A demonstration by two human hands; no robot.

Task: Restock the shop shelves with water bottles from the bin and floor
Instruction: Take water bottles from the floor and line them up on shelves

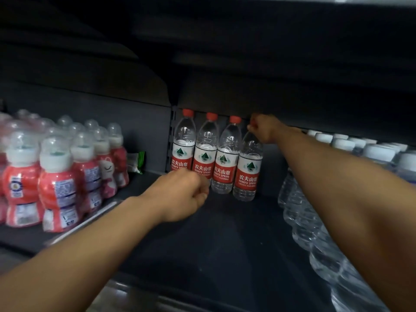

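While gripping the fourth bottle's (247, 167) cap, apparently: right hand (262, 128).

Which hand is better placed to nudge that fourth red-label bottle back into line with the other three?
Right. The right hand already grips the cap of the fourth bottle, which stands forward of the row. The left hand is curled, holding nothing, in front of the second bottle.

Four upright red-labelled water bottles (216, 158) stand in a row; right hand (263, 128) grips the rightmost bottle's cap.
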